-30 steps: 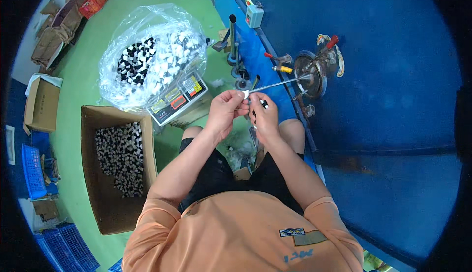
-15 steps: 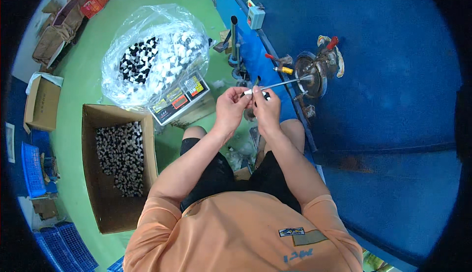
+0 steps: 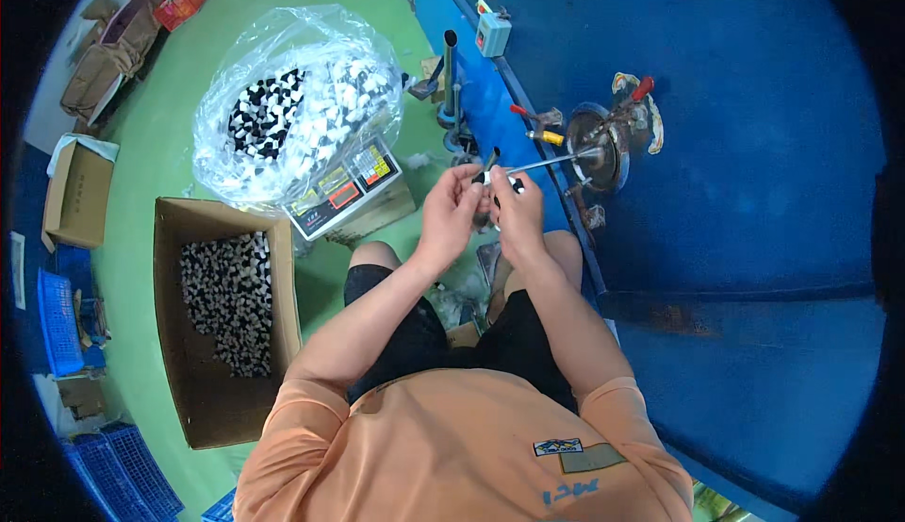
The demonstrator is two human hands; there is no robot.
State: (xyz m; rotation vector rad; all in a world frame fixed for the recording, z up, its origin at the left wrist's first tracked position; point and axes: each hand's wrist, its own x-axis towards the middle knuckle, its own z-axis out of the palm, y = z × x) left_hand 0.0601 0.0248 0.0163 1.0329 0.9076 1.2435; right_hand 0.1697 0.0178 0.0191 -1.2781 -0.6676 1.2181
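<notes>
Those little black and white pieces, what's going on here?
A person is handling small black and white pieces: the left hand pinches one close to the right hand, which holds more. A thin metal rod runs from a round metal fixture toward the right hand; whether they touch is unclear. A clear plastic bag of similar pieces rests on a scale, and an open cardboard box holds more.

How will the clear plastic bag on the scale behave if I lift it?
Probably floppy: the bag looks thin and crumpled. Its many loose black and white pieces would likely shift. It looks open, so tilting might spill some.
</notes>
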